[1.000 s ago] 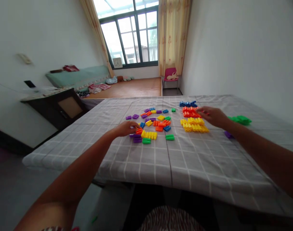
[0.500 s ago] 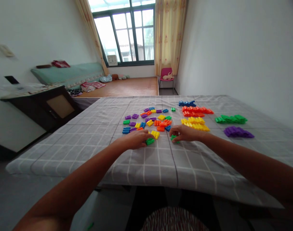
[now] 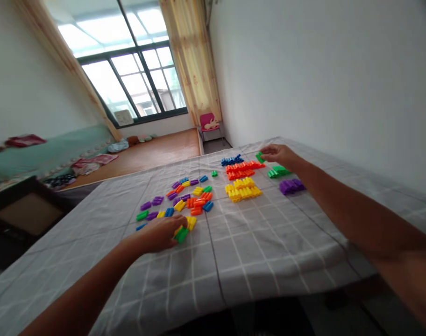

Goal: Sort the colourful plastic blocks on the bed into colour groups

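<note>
Pinched in the fingertips of my right hand (image 3: 279,153) is a small green plastic piece (image 3: 259,157), held above the far right of the table near a row of joined green pieces (image 3: 278,171). My left hand (image 3: 166,232) is low over the near side of the loose pieces, its fingers closed on another green plastic piece (image 3: 181,235). Right beside that piece lies a yellow one (image 3: 191,223). Loose purple, blue, orange, yellow and green pieces, shaped like short paired tubes, are scattered beyond my left hand, which covers some of them.
Joined rows stand grouped by colour: blue (image 3: 231,160), orange (image 3: 243,169), yellow (image 3: 243,189) and purple (image 3: 292,186). A grey checked cloth (image 3: 241,247) covers the table. Behind it are a low bed platform (image 3: 171,144) and a pink chair (image 3: 208,122); a white wall runs along the right.
My right hand has lifted a green piece off the cloth and carried it forward and right, past the joined rows. My left hand stays on its green piece. The view has turned right and tilted.
</note>
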Available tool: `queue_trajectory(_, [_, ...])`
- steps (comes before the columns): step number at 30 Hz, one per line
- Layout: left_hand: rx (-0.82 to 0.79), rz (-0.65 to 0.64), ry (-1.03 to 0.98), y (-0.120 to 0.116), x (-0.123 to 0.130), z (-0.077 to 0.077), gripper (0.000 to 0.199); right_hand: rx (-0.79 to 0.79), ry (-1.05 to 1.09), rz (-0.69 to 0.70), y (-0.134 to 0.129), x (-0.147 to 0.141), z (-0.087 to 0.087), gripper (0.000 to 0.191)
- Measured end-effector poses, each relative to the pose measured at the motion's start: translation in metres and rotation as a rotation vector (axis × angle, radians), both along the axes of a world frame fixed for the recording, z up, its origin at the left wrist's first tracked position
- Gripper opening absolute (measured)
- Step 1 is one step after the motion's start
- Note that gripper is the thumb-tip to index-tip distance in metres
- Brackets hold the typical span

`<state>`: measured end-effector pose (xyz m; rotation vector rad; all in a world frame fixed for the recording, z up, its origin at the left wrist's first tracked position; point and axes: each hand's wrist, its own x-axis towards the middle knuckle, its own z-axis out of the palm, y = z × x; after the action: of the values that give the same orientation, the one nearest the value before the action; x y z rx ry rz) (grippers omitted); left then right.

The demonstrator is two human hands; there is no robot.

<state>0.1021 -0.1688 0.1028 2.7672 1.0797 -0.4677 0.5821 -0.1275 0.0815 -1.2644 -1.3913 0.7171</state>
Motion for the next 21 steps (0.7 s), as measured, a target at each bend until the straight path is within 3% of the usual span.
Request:
queue_trajectory(4, [-0.107,0.021,-0.040,0.020,0.023,0.011,0.037,-0.018,0.069,-0.412,0.003,0.101,-0.018,0.034])
queue_trajectory(8, [-0.040,-0.031,-0.208,0.041,0.081,0.016,0.037,-0.103,0.043,-0.544,-0.003,0.148,-0.051,0.026])
queue_trajectory(12, [0.027,-0.078,-0.434,0.063,0.173,0.009,0.041,-0.111,-0.179,-0.529,-0.005,0.148,-0.065,0.027])
queue_trajectory(17, [0.145,-0.152,-0.644,0.083,0.302,-0.006,0.039,-0.070,-0.519,-0.525,-0.002,0.125,-0.054,0.025])
queue_trajectory(21, [0.192,-0.100,-0.642,0.092,0.378,-0.018,0.041,-0.100,-0.718,-0.535,-0.005,0.110,-0.047,0.022])
